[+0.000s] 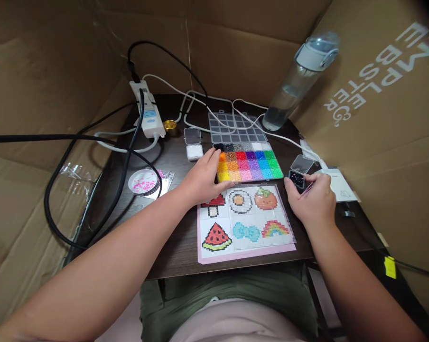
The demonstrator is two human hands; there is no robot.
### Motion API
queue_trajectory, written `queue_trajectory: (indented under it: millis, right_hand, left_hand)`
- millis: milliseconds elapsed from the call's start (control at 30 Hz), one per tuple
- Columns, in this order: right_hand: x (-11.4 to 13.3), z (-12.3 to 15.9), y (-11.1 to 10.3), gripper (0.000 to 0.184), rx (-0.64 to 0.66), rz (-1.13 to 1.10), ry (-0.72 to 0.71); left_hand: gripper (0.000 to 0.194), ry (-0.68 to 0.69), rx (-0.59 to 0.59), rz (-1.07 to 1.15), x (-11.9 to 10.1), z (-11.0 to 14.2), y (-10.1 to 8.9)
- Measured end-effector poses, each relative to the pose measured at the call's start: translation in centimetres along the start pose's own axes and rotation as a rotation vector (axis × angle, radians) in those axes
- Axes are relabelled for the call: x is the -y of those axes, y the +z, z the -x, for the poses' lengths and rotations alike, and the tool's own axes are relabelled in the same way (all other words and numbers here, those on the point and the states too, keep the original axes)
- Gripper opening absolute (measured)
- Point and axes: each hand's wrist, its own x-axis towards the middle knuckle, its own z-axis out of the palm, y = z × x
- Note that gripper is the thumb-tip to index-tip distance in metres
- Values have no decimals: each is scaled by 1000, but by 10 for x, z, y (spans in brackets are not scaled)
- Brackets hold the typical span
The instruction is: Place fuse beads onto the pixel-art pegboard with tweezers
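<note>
My left hand (206,179) rests against the left side of a compartment box of coloured beads (250,164), thumb and fingers spread around its near left corner. My right hand (313,197) grips a small clear box of black beads (297,179), its hinged lid (302,164) standing up. A thin pinkish stick-like thing (308,188) shows by the right fingers; its kind is unclear. Below the compartment box lies a pattern sheet (217,240) with pixel pictures, including a watermelon slice, an egg and a rainbow. A clear pegboard (262,216) covers most of its right part.
Left of my hand are a small box of white beads (194,152) and a white dish of pink beads (143,182). Behind stand a yellow cup (170,126), a power strip (148,111) and a water bottle (289,88). Cables cross the table; a white charger (339,184) sits right.
</note>
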Motion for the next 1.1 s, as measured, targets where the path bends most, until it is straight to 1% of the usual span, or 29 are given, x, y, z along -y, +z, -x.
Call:
queue_trajectory:
  millis: [100, 200, 267, 333, 400, 433, 500, 567, 667, 733, 800, 900, 933, 1033, 1100]
  right_hand:
    - [5, 7, -5, 41, -69, -81, -67]
    - [20, 19, -11, 40, -94, -171, -195]
    - [37, 29, -14, 40, -66, -243, -330]
    - [57, 40, -16, 39, -1, -318, -481]
    - [77, 50, -17, 36, 59, -389, -609]
    - [87, 55, -16, 36, 80, -395, -651]
    - [102, 62, -14, 34, 119, -378, -686]
    - [113, 68, -10, 31, 160, -361, -693]
    - [119, 73, -4, 27, 215, -338, -684]
    - [119, 75, 0, 26, 230, -314, -686]
    - [118, 77, 3, 26, 231, -295, -692]
    - [117, 78, 5, 26, 226, -279, -697]
    - [117, 78, 5, 27, 224, -274, -699]
    - [118, 79, 5, 28, 226, -252, -707]
    - [118, 79, 5, 28, 233, -237, -718]
  left_hand:
    - [91, 18, -19, 0, 1, 1, 0]
    - [88, 25, -25, 15, 0, 2, -3]
    - [86, 15, -30, 52, 0, 2, -5]
    - [83, 10, -52, 126, 4, 1, -5]
    - [79, 18, -91, 248, 9, -1, -4]
    - [77, 21, -108, 325, 12, -3, -3]
    - [68, -3, -131, 509, 17, -6, -2]
    - [61, -82, -158, 704, 19, -9, -2]
    - [48, -208, -249, 952, 16, -12, -5]
    - [37, -267, -313, 1065, 13, -12, -7]
    - [29, -304, -345, 1131, 10, -11, -8]
    - [20, -323, -381, 1167, 7, -9, -8]
    - [21, -331, -395, 1169, 6, -8, -7]
    - [34, -358, -428, 1146, 5, -7, -7]
    - [38, -364, -441, 1130, 4, -6, -8]
